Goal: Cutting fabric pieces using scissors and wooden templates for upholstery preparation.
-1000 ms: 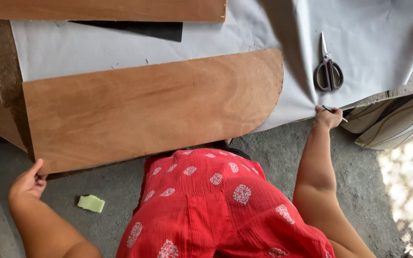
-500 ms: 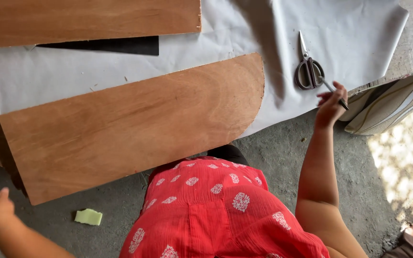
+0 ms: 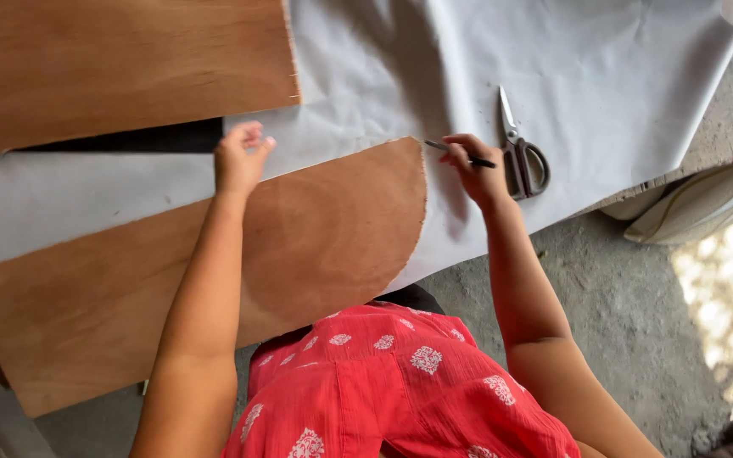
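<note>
Fingers point(image 3: 467, 158) gripping pen point(image 3: 458, 153), tip at board point(image 3: 214, 271) edge

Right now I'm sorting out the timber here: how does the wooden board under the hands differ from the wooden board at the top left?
The near board has a rounded end; the far board ends in a straight cut. The near board lies on the grey sheet at a slant; the far board lies nearly level along the top edge of the picture. The left hand rests at the near board's upper edge and the right hand holds a pen beside its curve; no hand touches the far board. Both are reddish-brown plywood.
</note>
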